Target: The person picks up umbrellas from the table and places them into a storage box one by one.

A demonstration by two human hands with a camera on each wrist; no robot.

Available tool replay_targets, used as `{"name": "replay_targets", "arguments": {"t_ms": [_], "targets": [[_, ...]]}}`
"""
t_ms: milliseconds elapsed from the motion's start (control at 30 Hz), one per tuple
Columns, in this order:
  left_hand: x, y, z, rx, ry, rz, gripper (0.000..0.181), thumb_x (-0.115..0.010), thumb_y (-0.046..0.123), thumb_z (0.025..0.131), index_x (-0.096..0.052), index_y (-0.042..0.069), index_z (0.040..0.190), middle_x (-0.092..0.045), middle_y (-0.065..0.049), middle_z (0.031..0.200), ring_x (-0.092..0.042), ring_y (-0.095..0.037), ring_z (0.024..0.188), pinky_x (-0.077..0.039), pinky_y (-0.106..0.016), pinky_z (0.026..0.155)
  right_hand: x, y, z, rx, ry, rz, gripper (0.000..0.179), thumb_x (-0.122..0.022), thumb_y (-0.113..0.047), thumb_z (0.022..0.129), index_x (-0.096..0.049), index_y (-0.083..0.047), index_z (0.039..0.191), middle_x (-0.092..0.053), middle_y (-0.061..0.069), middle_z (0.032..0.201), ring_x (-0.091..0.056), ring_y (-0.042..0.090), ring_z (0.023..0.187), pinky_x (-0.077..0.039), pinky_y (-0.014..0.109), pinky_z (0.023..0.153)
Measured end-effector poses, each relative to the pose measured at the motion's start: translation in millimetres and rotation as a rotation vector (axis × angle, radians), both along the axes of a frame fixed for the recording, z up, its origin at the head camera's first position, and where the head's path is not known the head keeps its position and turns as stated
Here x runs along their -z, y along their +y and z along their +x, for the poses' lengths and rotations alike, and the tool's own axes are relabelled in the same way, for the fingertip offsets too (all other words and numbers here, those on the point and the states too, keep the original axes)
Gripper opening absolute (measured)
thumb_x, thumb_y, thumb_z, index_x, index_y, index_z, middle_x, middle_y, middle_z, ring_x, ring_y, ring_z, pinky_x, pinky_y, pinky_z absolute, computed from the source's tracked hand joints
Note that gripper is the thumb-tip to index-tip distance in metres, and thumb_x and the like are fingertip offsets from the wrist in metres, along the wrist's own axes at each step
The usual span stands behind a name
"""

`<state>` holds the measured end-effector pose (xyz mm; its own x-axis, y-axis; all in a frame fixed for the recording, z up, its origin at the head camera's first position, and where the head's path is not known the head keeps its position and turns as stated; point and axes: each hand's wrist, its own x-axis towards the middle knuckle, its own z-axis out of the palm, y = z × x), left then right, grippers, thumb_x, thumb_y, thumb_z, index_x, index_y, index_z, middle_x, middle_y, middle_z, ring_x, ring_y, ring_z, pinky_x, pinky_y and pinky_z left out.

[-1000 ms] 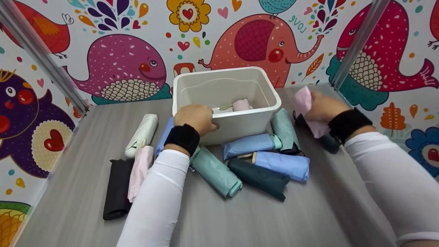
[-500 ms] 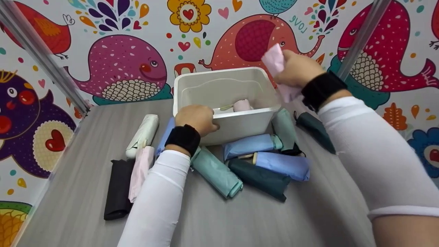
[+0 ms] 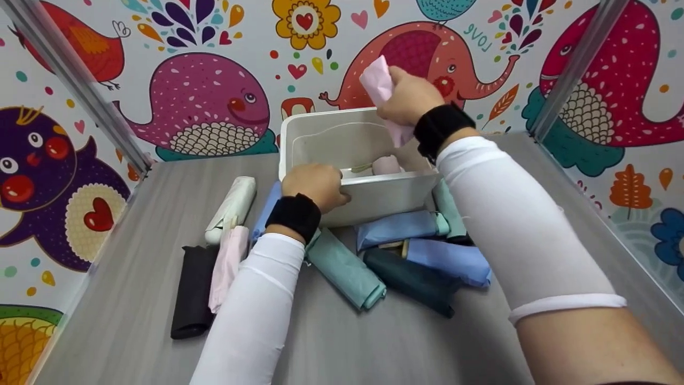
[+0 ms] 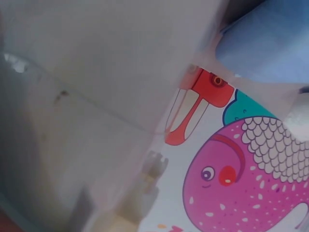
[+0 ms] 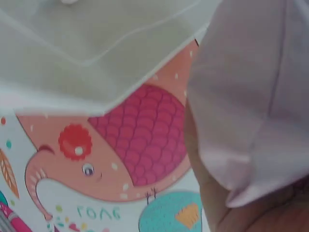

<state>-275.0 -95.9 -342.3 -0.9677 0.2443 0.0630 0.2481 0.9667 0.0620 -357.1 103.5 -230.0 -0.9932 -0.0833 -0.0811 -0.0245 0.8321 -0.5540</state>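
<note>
My right hand (image 3: 414, 99) grips a folded pink umbrella (image 3: 378, 80) above the right part of a white plastic bin (image 3: 385, 200). In the right wrist view that pink umbrella (image 5: 251, 92) fills the right side, fingers behind it. My left hand (image 3: 315, 184) holds the bin's front rim, fingers curled over it and thumb outside. Inside the bin lies another pink roll (image 3: 386, 164) with a pale green strap beside it; the front wall hides the rest. In the left wrist view, the bin wall (image 4: 106, 63) is blurred and the left fingers are hard to make out.
Folded umbrellas lie around the bin: teal (image 3: 347, 270), dark green (image 3: 409, 278), blue (image 3: 398, 227), periwinkle (image 3: 449, 260) and pale green (image 3: 450, 211). On the left are white (image 3: 232, 206), pink (image 3: 230, 267), black (image 3: 192, 291) and blue (image 3: 267, 208) ones. A patterned wall stands behind.
My right hand has lifted the pink umbrella from the table's right side and carried it left, over the bin. The left hand keeps its hold on the rim.
</note>
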Motion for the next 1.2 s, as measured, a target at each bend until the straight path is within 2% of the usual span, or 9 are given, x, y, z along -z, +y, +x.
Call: {"name": "replay_targets", "arguments": {"t_ms": [267,400,633,767,900,1000,1200], "targets": [[-0.3,3.3,1.2,0.006,0.004,-0.001,0.036,-0.078,0.048,0.091,-0.082,0.014,0.102,-0.075,-0.004,0.083,-0.069,-0.026,0.08,-0.062,-0.048,0.077,24.8,-10,-13.3,-0.033,0.007,-0.018,0.088,-0.068,-0.031,0.098,-0.017,-0.039,0.168,-0.054,0.01,0.151,-0.053,0.032,0.127,-0.056,0.055,0.103],[-0.4,4.6,0.2,0.008,-0.003,-0.003,0.035,-0.078,0.047,0.091,-0.083,0.014,0.104,-0.076,-0.004,0.085,-0.069,-0.026,0.08,-0.061,-0.048,0.076,28.6,-10,-17.1,-0.047,-0.006,-0.024,0.086,-0.069,-0.03,0.098,-0.019,-0.041,0.168,-0.056,0.008,0.149,-0.054,0.031,0.126,-0.058,0.053,0.101],[0.4,5.0,-1.3,0.002,0.0,-0.013,0.034,-0.077,0.048,0.091,-0.082,0.015,0.101,-0.078,-0.005,0.089,-0.069,-0.025,0.08,-0.061,-0.049,0.075,27.9,-11,-24.1,-0.107,-0.014,0.076,0.088,-0.068,-0.024,0.096,-0.019,-0.043,0.167,-0.059,0.011,0.145,-0.055,0.034,0.123,-0.059,0.052,0.098],[-0.2,3.6,-1.3,0.001,0.001,-0.014,0.034,-0.078,0.048,0.091,-0.082,0.016,0.1,-0.077,-0.004,0.088,-0.069,-0.025,0.079,-0.061,-0.048,0.074,30.6,-12,-22.0,-0.128,-0.074,0.085,0.087,-0.067,-0.02,0.096,-0.022,-0.044,0.166,-0.058,0.012,0.143,-0.055,0.034,0.122,-0.062,0.051,0.092],[-0.1,2.1,-1.6,-0.003,0.0,-0.012,0.035,-0.078,0.049,0.091,-0.082,0.015,0.1,-0.077,-0.005,0.087,-0.069,-0.025,0.079,-0.061,-0.048,0.074,33.2,-14,-18.0,-0.143,-0.117,0.116,0.085,-0.069,-0.015,0.095,-0.028,-0.042,0.165,-0.057,0.012,0.14,-0.054,0.034,0.123,-0.061,0.051,0.093],[0.2,1.3,-2.0,-0.007,-0.001,-0.015,0.036,-0.078,0.05,0.091,-0.083,0.015,0.1,-0.077,-0.005,0.087,-0.069,-0.025,0.08,-0.061,-0.048,0.074,34.2,-16,-16.8,-0.158,-0.131,0.162,0.086,-0.068,-0.012,0.094,-0.027,-0.038,0.166,-0.057,0.012,0.142,-0.053,0.035,0.124,-0.06,0.052,0.097],[1.2,-0.2,-3.2,-0.012,-0.013,-0.017,0.037,-0.078,0.05,0.091,-0.082,0.016,0.104,-0.078,-0.005,0.091,-0.07,-0.026,0.082,-0.061,-0.049,0.076,35.7,-17,-16.1,-0.202,-0.14,0.295,0.084,-0.067,-0.01,0.09,-0.035,-0.033,0.164,-0.061,0.013,0.136,-0.054,0.035,0.118,-0.06,0.049,0.094]]}}
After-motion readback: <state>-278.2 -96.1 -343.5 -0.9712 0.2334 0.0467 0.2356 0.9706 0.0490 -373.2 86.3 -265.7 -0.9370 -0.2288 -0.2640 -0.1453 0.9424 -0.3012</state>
